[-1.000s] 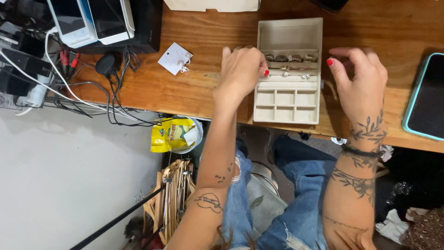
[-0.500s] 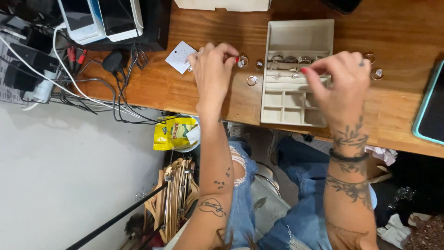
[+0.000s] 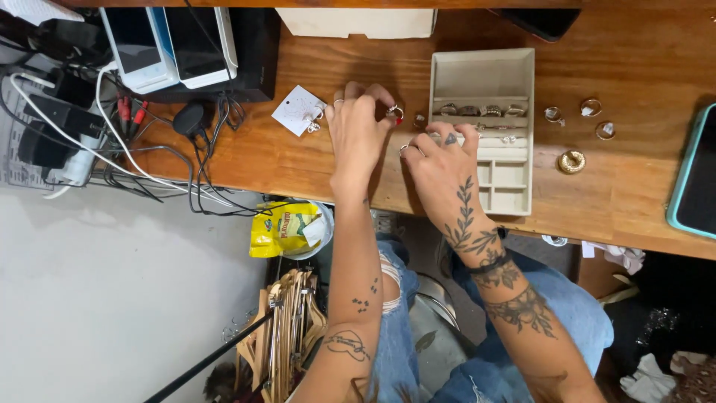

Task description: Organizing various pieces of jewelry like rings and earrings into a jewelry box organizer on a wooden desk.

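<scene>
My left hand [image 3: 360, 128] is over the wooden desk [image 3: 298, 160], thumb and forefinger pinching a small silver ring [image 3: 394, 112]. Close to its right, my right hand [image 3: 444, 163] lies with bent fingers on the left edge of an open beige jewellery box [image 3: 513, 75]. A ring [image 3: 404, 149] shows at its thumb; whether it is held or worn is unclear. A row of rings [image 3: 481, 110] fills a slot in the box. Another small ring [image 3: 419, 119] lies between the hands and the box. A white earring card [image 3: 297, 109] lies left of my left hand.
Three loose rings [image 3: 591, 107] and a gold round piece [image 3: 572, 161] lie right of the box. A teal-cased phone [image 3: 693, 179] sits at the right edge. Devices [image 3: 171, 45] and tangled cables [image 3: 149, 160] crowd the desk's left. A yellow bag [image 3: 283, 230] and hangers [image 3: 287, 328] lie below.
My right hand has moved from over the box to its left edge. My left hand stayed left of the box, holding a ring. The view has shifted so the box sits further right.
</scene>
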